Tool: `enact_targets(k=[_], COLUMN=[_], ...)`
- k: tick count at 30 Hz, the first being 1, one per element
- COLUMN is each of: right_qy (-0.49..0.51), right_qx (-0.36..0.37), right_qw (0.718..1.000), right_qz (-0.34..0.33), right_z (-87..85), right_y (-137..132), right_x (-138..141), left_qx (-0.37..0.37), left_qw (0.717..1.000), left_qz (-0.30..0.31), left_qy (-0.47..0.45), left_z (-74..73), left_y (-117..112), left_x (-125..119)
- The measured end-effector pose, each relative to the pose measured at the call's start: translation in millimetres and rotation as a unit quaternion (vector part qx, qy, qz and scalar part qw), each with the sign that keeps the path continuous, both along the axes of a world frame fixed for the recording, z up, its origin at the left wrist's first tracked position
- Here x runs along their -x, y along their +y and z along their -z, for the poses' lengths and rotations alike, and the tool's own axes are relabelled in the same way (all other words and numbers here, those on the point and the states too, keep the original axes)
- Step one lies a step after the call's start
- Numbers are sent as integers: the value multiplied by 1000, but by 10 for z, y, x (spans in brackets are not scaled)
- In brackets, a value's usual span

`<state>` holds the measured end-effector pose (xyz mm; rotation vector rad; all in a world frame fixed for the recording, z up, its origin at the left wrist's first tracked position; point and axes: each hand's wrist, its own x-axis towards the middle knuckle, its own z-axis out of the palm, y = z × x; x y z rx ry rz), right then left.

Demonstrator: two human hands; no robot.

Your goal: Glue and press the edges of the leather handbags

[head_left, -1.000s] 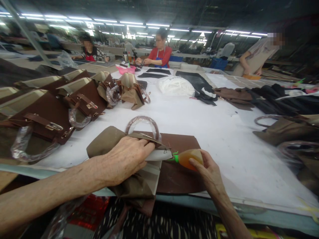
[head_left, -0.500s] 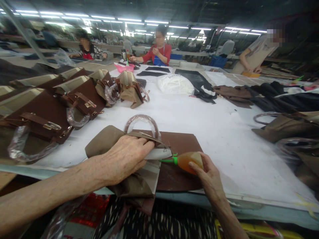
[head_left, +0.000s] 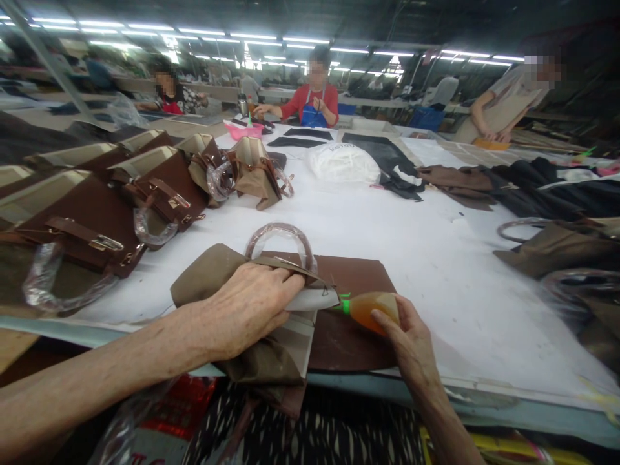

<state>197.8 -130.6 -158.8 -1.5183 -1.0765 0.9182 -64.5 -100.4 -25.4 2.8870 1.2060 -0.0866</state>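
My left hand [head_left: 247,309] presses down on an unfinished olive-brown handbag [head_left: 213,278] with a plastic-wrapped round handle [head_left: 279,234], fingers curled over its folded flap. My right hand [head_left: 409,339] grips a small orange squeeze bottle [head_left: 372,307] with a green nozzle, the tip pointed under the flap edge. The bag lies partly on a dark brown mat [head_left: 349,336] at the near edge of the white table [head_left: 387,219].
Several finished brown handbags [head_left: 159,187] stand in a row at left. A white bundle [head_left: 343,163] and dark leather pieces [head_left: 387,161] lie farther back, with more bags [head_left: 557,248] at right. Other people sit at the far end and at right.
The nozzle of the bottle has slid a little back and forth along the flap edge; my left hand stays pressed on the bag. The view shifted slightly.
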Motion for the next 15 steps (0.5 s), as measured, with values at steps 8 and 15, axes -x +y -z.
enact_targets(k=[8,15], right_qy=[4,4], right_qx=[40,48], right_qw=[999,999], right_qz=[6,11], right_z=[-154,-169], right_y=[-182,-213], right_x=[43,27], left_qx=[7,26], left_qw=[1000,999], left_qz=[-10,-12], left_qy=[-6,-15], left_z=[39,89], left_y=[-94,-200], left_x=[23,45])
